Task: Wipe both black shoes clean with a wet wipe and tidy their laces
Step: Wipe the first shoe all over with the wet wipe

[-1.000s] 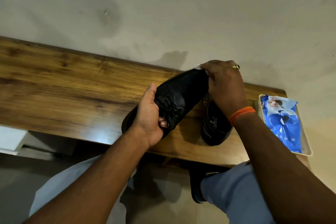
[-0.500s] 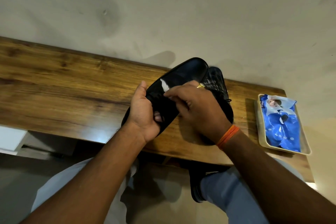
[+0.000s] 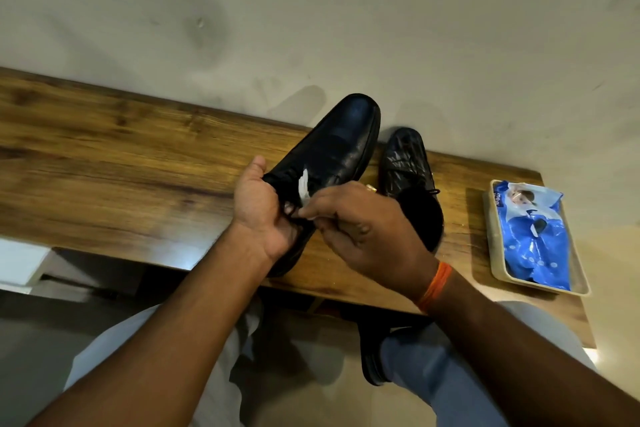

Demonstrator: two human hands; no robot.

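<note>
We hold one black lace-up shoe (image 3: 332, 149) tilted above the wooden table (image 3: 114, 163), its toe raised toward the wall (image 3: 311, 10) and its heel low at the table's near edge. Our left hand (image 3: 263, 215) grasps this shoe around its laced middle, thumb up along the side. Our right hand (image 3: 367, 236) is pinched on a white wet wipe (image 3: 304, 189), which lies against the shoe's upper just beside the laces (image 3: 289, 210); a ring shows on one finger and an orange thread band (image 3: 434, 284) circles that wrist. The second black shoe (image 3: 408, 166) stands on the table just to the right of the held shoe, toe toward the wall, its heel partly hidden behind our right hand. Farther right on the table, well apart from both shoes, a blue wet-wipe packet (image 3: 533, 239) lies inside a shallow beige tray (image 3: 585, 284). Below the table's near edge we see our light trousers (image 3: 433, 378) and a dark shoe on a foot (image 3: 370, 354).
</note>
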